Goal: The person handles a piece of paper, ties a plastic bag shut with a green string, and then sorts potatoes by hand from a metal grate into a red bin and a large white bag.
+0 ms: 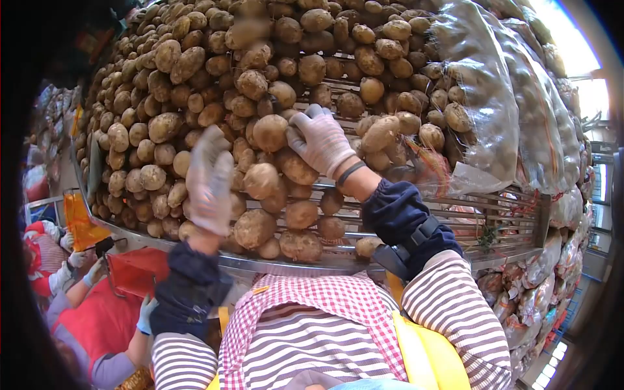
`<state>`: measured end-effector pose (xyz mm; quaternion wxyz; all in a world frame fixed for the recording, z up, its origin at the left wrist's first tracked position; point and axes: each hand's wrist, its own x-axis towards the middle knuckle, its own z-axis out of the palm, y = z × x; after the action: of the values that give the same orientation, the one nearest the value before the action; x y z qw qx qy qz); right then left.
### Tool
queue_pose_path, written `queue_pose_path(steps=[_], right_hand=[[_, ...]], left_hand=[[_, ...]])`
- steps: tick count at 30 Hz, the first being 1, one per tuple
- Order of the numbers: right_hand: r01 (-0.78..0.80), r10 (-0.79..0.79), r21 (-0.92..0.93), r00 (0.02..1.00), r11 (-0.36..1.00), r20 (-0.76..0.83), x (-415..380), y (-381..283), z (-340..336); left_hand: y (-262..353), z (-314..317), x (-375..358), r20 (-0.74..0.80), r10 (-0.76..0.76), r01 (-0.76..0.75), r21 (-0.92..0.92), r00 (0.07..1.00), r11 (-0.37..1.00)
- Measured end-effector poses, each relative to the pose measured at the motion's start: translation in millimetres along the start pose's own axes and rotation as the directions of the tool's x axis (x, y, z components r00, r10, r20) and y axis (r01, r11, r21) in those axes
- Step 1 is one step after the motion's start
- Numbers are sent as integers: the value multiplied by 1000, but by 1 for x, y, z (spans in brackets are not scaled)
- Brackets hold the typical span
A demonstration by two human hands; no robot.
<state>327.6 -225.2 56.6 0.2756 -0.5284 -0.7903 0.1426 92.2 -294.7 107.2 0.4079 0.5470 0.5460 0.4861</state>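
Note:
My left hand (209,184), in a pale knit glove, is smeared by motion over the potatoes at the left, with its fingers stretched out and nothing seen in them. My right hand (322,142), gloved too, reaches over the heap with thumb and fingers apart. Its thumb is right at the edge of a round potato (270,133), which lies between the two hands. A large potato (298,167) lies just below the right hand, and another potato (261,181) is beside it. Nearer my body, more potatoes (254,227) rest by the metal rim.
Potatoes (188,65) are heaped across the slatted metal table (448,224). Clear plastic bags of potatoes (481,91) lie at the right, with a red net (432,169) beside them. Full sacks (536,273) are stacked beyond. At the lower left, a co-worker (104,318) stands near a red basket (136,270).

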Motion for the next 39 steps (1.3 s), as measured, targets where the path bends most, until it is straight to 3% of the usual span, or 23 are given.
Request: queue_pose_path(steps=[1, 2, 4, 5, 7, 9, 11, 13, 15, 16, 18, 20, 21, 22, 23, 25, 27, 30, 33, 34, 35, 37, 39], right_hand=[[-14, 15, 33, 1000, 999, -21, -8, -5, -7], [-6, 7, 27, 1000, 1000, -30, -12, -10, -12], [-121, 169, 429, 983, 895, -77, -22, -24, -21], [-51, 132, 519, 984, 853, -119, -29, -39, -23], [-143, 124, 862, 988, 486, 94, -45, -80, -26], [95, -115, 752, 993, 652, -26, -55, -81, -29], [176, -127, 492, 983, 852, -131, -43, -50, -66], [142, -98, 187, 969, 972, -226, -17, 26, -96], [-141, 82, -221, 962, 965, -259, -6, 99, -121], [-145, 90, -212, 965, 967, -246, -18, 100, -112], [-145, 125, -558, 989, 817, -74, -39, 91, -98], [-54, 15, -509, 997, 859, -80, -68, 60, -75], [-133, 129, -217, 991, 967, -32, -85, 42, -67], [-74, 89, -150, 991, 986, 96, -100, 22, -67], [23, -15, -311, 1000, 950, 27, -120, -3, -63], [21, 20, -152, 966, 988, 259, -144, -27, -53], [106, -112, 38, 966, 994, 235, -156, -40, -59], [203, -181, -137, 971, 970, 158, -128, -14, -96], [-72, 27, -283, 987, 956, -160, -72, 69, -112], [-173, 123, -377, 980, 910, -154, -59, 88, -112], [-207, 259, -467, 965, 860, 50, -48, 92, -115], [-213, 356, -517, 914, 829, 196, -36, 91, -112], [-142, 260, -445, 941, 884, 217, -45, 95, -118]], left_hand=[[0, 7, -21, -2, 14, -14, -1, 1000, 1000], [-2, 13, -41, 28, -128, 131, -178, 991, 975], [7, 29, -55, 88, -260, 274, -346, 962, 897], [18, 37, -60, 145, -323, 354, -423, 935, 834], [14, 41, -65, 206, -380, 432, -488, 902, 759], [-10, 45, -63, 531, -261, 588, -665, 806, 462], [-10, 54, -71, 506, -375, 626, -688, 777, 368], [-6, 47, -80, 590, -479, 729, -662, 650, 175], [-13, 42, -89, 563, -516, 697, -710, 645, 96], [-17, 34, -96, 620, -454, 697, -717, 639, 2], [-23, 23, -105, 669, -383, 691, -716, 637, -102], [-29, 16, -115, 669, -340, 688, -721, 661, -83], [-31, 13, -118, 666, -298, 683, -728, 684, -60], [-30, 11, -123, 665, -281, 681, -731, 692, -52], [-31, 10, -128, 664, -274, 678, -733, 696, -54], [-35, 9, -138, 639, -304, 664, -747, 706, -29], [-38, 11, -142, 628, -309, 657, -754, 715, -11], [-40, 11, -143, 616, -304, 645, -764, 726, -8], [-41, 11, -143, 627, -275, 654, -757, 729, 7], [-42, 11, -143, 627, -281, 652, -758, 727, -6], [-42, 11, -143, 626, -288, 650, -760, 724, -16], [-41, 11, -142, 623, -282, 650, -760, 730, 4], [-41, 11, -143, 631, -286, 654, -756, 721, -18]])
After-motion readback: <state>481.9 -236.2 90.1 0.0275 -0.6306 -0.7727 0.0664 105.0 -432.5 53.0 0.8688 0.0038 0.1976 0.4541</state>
